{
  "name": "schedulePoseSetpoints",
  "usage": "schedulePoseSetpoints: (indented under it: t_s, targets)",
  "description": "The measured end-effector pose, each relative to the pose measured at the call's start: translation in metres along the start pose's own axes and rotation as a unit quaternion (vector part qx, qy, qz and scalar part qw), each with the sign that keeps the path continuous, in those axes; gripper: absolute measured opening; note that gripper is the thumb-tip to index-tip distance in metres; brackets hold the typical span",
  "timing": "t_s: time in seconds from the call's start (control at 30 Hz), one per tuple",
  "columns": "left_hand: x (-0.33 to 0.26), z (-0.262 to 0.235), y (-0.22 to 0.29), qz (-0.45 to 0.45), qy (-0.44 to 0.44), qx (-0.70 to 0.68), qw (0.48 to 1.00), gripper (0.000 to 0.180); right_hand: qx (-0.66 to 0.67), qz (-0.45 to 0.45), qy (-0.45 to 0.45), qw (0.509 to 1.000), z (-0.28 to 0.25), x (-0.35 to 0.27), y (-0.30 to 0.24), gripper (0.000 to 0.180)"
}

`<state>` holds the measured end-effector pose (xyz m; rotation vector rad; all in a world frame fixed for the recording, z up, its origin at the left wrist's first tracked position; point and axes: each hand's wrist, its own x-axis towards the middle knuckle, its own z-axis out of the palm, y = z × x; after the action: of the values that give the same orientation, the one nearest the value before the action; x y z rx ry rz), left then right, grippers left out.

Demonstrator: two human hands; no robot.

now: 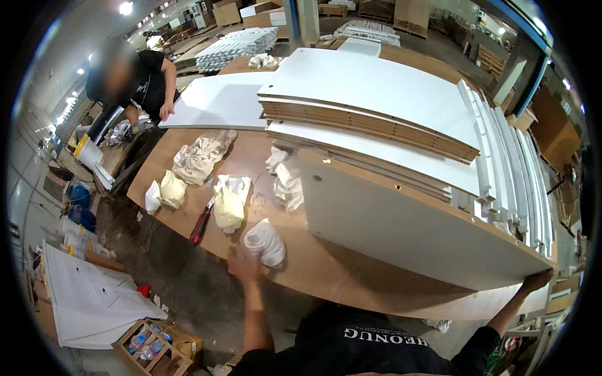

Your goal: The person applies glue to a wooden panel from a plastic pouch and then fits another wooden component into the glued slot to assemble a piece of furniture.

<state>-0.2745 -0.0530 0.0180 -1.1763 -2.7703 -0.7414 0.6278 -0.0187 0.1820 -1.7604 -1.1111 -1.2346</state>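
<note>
A large white panel [389,219] stands on its long edge on the brown tabletop, with a few holes along its upper edge. My right hand [537,280] grips the panel's right end at the corner. At the table's front edge, my left hand [246,263] is beside a bundled white cloth [266,243]. Its fingers are smeared by motion, and whether they touch the cloth is unclear. Just beyond lie a pale yellow cloth bundle [228,210] and a red-and-black hand tool [200,224].
Stacked white boards [370,94] fill the table's back right, with narrow white strips [501,163] beside them. Crumpled beige cloth [202,156] lies left of centre. A co-worker [141,81] stands at the far left, one hand by another white panel [216,97]. A wooden crate [150,351] sits on the floor.
</note>
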Motion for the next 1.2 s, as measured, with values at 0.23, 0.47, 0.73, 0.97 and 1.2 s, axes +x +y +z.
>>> schedulePoseSetpoints:
  t_s: [0.23,0.47,0.73,0.97,1.2]
  targets:
    - [-0.018,0.017,0.054,-0.035,0.063,-0.229,0.971,0.06,0.054,0.035,-0.025,0.998,0.013,-0.003,-0.01,0.043]
    - [0.007,-0.075,0.096,-0.068,-0.059,-0.567,0.819,0.044,0.056,0.0,-0.044,0.997,0.025,0.006,-0.012,0.029]
    - [-0.054,-0.094,0.09,-0.144,-0.274,-0.88,0.36,0.071,0.27,0.107,0.003,0.957,0.053,-0.015,-0.017,0.033]
    - [-0.119,-0.06,0.161,-0.079,-0.357,-0.868,0.336,0.077,0.328,0.282,0.042,0.901,0.039,-0.011,-0.019,0.044]
    - [-0.152,-0.052,0.167,-0.099,-0.386,-0.887,0.234,0.07,0.409,0.272,-0.009,0.871,0.013,-0.003,-0.078,0.036]
